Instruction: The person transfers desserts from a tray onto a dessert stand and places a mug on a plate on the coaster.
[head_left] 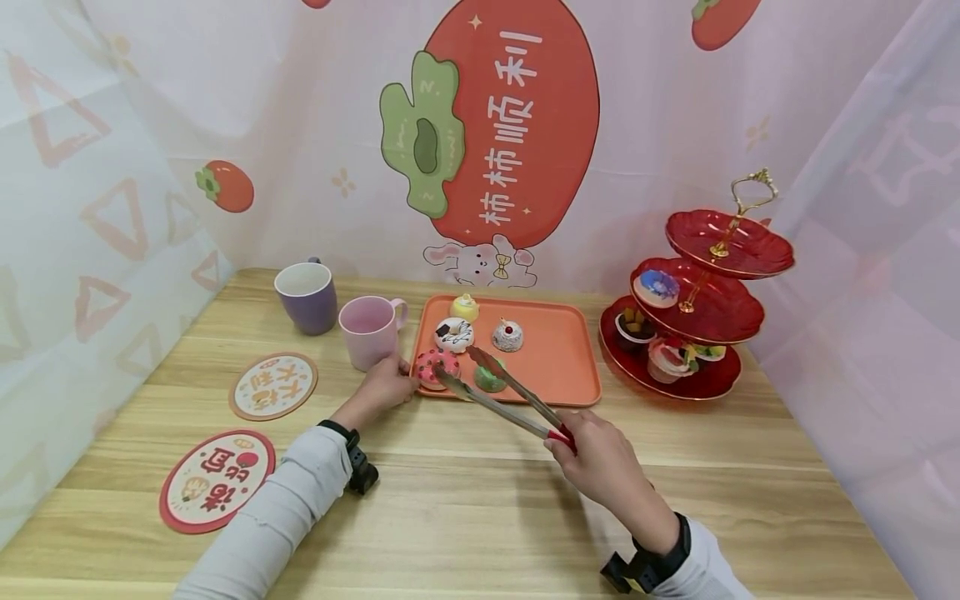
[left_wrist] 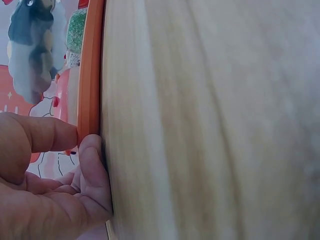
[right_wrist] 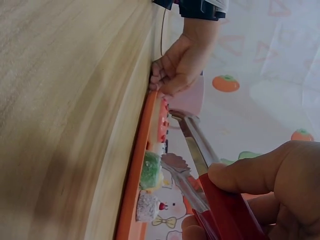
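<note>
My left hand pinches the near left corner of an orange tray between thumb and finger; the left wrist view shows the pinched rim. My right hand grips metal food tongs by their red handles. Spread apart, the tongs' tips hover over the tray's left part, one by a pink-frosted donut, the other above a green round cake. Beyond them on the tray are a white donut, a white cake with a cherry and a small yellow cake.
Left of the tray stand a pink mug and a purple mug. Two round coasters, one orange-rimmed and one red-rimmed, lie at the left. A red three-tier stand at the right holds several cupcakes.
</note>
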